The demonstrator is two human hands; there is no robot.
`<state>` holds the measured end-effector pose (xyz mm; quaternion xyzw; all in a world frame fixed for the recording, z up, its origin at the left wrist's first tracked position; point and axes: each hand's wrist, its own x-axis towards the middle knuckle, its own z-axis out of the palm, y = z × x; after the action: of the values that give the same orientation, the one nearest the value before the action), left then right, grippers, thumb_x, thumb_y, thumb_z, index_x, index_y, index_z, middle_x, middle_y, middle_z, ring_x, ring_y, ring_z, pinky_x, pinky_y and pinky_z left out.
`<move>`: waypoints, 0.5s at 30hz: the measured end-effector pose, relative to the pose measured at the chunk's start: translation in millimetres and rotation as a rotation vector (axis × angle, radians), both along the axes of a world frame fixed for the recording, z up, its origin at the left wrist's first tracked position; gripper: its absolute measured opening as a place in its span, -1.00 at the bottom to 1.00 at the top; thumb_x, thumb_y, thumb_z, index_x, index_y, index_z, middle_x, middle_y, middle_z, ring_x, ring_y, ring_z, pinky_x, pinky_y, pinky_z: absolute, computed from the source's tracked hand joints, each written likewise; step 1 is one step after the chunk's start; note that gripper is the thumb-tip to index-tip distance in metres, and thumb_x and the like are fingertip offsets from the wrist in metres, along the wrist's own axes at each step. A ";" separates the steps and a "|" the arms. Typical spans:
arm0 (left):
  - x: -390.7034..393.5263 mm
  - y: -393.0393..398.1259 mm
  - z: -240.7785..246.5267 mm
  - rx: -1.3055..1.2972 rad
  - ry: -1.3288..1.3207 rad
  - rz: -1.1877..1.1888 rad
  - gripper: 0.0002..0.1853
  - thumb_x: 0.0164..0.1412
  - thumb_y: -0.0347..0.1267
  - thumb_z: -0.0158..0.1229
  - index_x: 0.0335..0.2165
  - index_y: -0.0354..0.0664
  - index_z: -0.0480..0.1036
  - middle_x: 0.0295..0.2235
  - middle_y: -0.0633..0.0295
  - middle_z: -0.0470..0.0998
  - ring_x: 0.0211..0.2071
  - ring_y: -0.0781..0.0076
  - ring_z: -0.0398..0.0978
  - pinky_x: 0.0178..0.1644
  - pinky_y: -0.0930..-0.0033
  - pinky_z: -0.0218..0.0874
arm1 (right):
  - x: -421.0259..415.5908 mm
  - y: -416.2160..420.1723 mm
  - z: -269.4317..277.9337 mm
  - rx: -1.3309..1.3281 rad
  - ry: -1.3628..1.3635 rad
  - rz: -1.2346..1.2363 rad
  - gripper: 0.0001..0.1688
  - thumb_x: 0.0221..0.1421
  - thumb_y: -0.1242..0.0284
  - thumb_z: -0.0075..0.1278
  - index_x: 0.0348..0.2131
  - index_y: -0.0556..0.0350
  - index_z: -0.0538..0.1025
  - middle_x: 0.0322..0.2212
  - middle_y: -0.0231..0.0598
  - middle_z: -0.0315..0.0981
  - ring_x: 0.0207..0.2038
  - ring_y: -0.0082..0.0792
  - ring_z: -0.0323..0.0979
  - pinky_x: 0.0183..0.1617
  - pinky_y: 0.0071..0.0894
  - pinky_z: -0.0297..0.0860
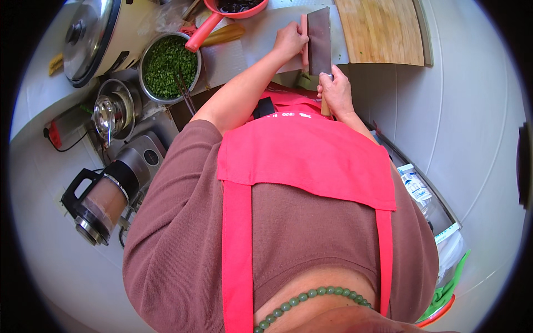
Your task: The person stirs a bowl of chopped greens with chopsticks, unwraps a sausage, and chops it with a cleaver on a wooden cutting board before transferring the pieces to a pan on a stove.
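My left hand [291, 41] presses its fingers against a long pink stick of what looks like ham sausage [305, 60]. A cleaver [319, 41] with a broad dark blade stands right alongside that stick, its blade pointing away from me. Its wooden handle [325, 107] is in the grip of my right hand [336, 90], close to the front of my red apron. Beneath the stick lies a pale, translucent cutting board [266, 29]. Whether the blade's edge touches the stick cannot be made out.
Left of the board are a steel bowl of chopped greens [168, 66] with tongs, a red handled pan [208, 29] and a large cooker [129, 29]. A blender [106, 200] and steel bowls [135, 104] stand lower left. A wooden board [381, 31] lies right.
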<state>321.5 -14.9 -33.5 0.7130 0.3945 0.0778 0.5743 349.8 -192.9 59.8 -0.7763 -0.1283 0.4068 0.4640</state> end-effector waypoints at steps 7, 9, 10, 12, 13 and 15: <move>1.7 2.5 -4.4 0.002 -0.034 -0.022 -0.82 -0.04 -0.48 0.18 -0.45 -0.36 0.35 -0.56 0.03 0.54 -0.59 0.27 0.56 -0.53 0.29 0.43 | -11.5 5.0 6.6 -0.085 -0.041 -0.009 -0.78 0.12 0.45 -0.11 -0.23 0.16 0.44 -0.63 -0.42 0.34 -0.63 -0.64 0.34 -0.57 -0.57 0.35; 2.3 4.5 -6.1 0.003 -0.023 -0.043 -0.82 -0.01 -0.46 0.16 -0.43 -0.34 0.35 -0.58 0.10 0.53 -0.61 0.37 0.55 -0.52 0.38 0.42 | -12.5 5.8 5.9 -0.100 -0.077 -0.001 -0.74 0.11 0.45 -0.10 -0.19 0.16 0.45 -0.64 -0.41 0.35 -0.63 -0.64 0.34 -0.57 -0.56 0.36; 2.9 5.6 -7.6 -0.002 -0.021 -0.043 -0.83 -0.01 -0.46 0.16 -0.43 -0.33 0.35 -0.58 0.10 0.53 -0.61 0.38 0.54 -0.52 0.38 0.41 | -13.4 6.0 5.6 -0.095 -0.084 -0.005 -0.73 0.11 0.45 -0.10 -0.18 0.15 0.46 -0.65 -0.40 0.36 -0.63 -0.64 0.35 -0.57 -0.56 0.36; 3.9 6.2 -9.3 -0.011 -0.014 -0.043 -0.84 -0.02 -0.47 0.16 -0.45 -0.32 0.34 -0.60 0.11 0.53 -0.63 0.39 0.53 -0.53 0.39 0.41 | -15.5 5.9 4.6 -0.084 -0.095 -0.011 -0.70 0.10 0.45 -0.10 -0.15 0.14 0.46 -0.67 -0.40 0.36 -0.64 -0.63 0.35 -0.56 -0.55 0.37; 4.4 6.1 -9.4 -0.026 -0.023 -0.039 -0.84 -0.03 -0.47 0.15 -0.45 -0.32 0.34 -0.60 0.12 0.52 -0.63 0.40 0.53 -0.54 0.39 0.40 | -15.9 6.1 4.0 -0.091 -0.124 -0.003 -0.70 0.08 0.44 -0.11 -0.17 0.14 0.46 -0.68 -0.35 0.38 -0.64 -0.58 0.38 -0.55 -0.51 0.38; 6.1 5.8 -8.5 -0.055 -0.040 -0.030 -0.84 -0.04 -0.47 0.15 -0.46 -0.31 0.34 -0.61 0.13 0.52 -0.64 0.41 0.53 -0.54 0.40 0.40 | -16.5 6.8 2.8 -0.107 -0.178 0.014 -0.70 0.04 0.42 -0.13 -0.21 0.13 0.46 -0.72 -0.25 0.42 -0.65 -0.48 0.44 -0.53 -0.43 0.41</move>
<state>327.6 -9.1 -42.0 0.7011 0.3740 0.0726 0.6027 333.3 -186.1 62.6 -0.8321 -0.1528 0.3456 0.4059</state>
